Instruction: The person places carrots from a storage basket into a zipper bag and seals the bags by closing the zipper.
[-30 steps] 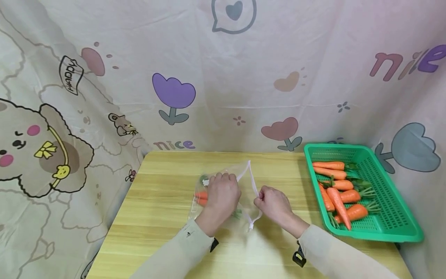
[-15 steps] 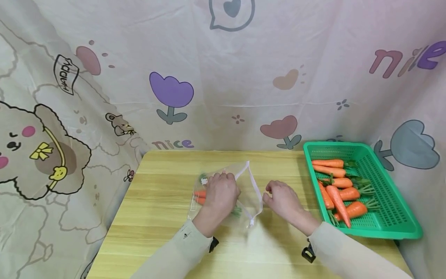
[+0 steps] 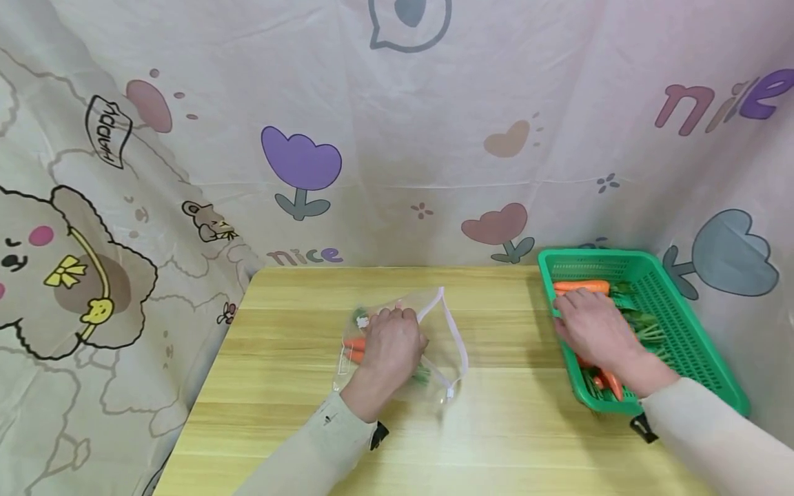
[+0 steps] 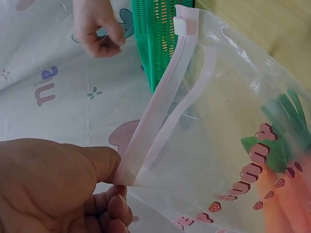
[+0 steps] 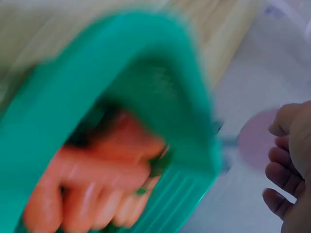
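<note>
My left hand (image 3: 393,348) pinches the top edge of a clear zip bag (image 4: 221,121) between thumb and fingers. The bag's pale pink zip strip (image 4: 155,111) gapes, and a white slider (image 4: 186,25) sits at one end. Orange carrots (image 3: 355,350) with green tops lie inside, partly hidden by the left hand in the head view. Over the left side of a green plastic basket (image 3: 595,253) hovers my right hand (image 3: 592,327), fingers loosely bent and holding nothing. Several carrots (image 3: 582,285) lie in that basket, some hidden under the hand.
A wooden table (image 3: 291,434) carries the bag and the basket. Behind and at both sides hangs a printed cloth (image 3: 397,138). The basket stands at the table's right side.
My right hand let go of the bag's edge and moved right, over the carrot basket. The left hand stays on the bag, whose mouth remains spread.
</note>
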### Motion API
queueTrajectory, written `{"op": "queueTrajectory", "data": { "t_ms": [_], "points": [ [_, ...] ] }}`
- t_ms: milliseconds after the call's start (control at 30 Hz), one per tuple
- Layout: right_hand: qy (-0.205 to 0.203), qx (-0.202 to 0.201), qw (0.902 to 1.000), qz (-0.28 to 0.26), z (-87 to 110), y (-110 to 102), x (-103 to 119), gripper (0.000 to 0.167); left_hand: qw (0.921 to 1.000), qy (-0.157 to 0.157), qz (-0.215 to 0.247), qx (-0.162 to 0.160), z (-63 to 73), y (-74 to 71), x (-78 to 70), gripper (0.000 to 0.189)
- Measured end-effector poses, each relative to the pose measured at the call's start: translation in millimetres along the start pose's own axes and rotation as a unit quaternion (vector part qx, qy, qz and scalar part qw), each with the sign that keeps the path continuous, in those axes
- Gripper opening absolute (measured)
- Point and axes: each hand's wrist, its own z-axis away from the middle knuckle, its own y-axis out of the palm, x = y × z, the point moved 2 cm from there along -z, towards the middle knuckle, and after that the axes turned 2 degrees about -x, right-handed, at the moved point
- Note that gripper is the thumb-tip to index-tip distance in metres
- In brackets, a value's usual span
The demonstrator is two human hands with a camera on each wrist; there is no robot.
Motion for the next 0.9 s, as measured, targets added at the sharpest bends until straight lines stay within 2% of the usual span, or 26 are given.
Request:
{"op": "queueTrajectory", "data": {
  "t_ms": [100, 200, 300, 467, 700, 900],
  "points": [
    [0.021, 0.075, 0.9965, 0.03, 14.4, 0, -28, 0.02, 1.0, 0.0, 0.001, 0.001, 0.3, -0.2, 0.8, 0.031],
    [0.048, 0.154, 0.9853, 0.056, 29.7, 2, -54, 0.024, 1.0, -0.002, 0.004, 0.004, 0.4, -0.7, 1.6, 0.033],
    [0.052, 0.204, 0.9745, 0.078, 45.3, 7, -76, 0.024, 1.0, -0.002, 0.005, 0.003, 0.6, -0.4, 2.5, 0.032],
    [0.046, 0.255, 0.9613, 0.093, 65.6, 16, -99, 0.021, 0.9998, -0.006, 0.011, 0.013, 0.5, 0.3, 3.3, 0.031],
    [0.037, 0.314, 0.9434, 0.098, 81.8, 29, -111, 0.028, 0.9994, -0.011, 0.019, 0.026, 0.0, -0.1, 3.3, 0.028],
    [0.023, 0.325, 0.9395, 0.105, 90.9, 38, -115, 0.026, 0.9993, -0.008, 0.025, 0.028, 0.0, -0.5, 3.5, 0.024]
  ]
}}
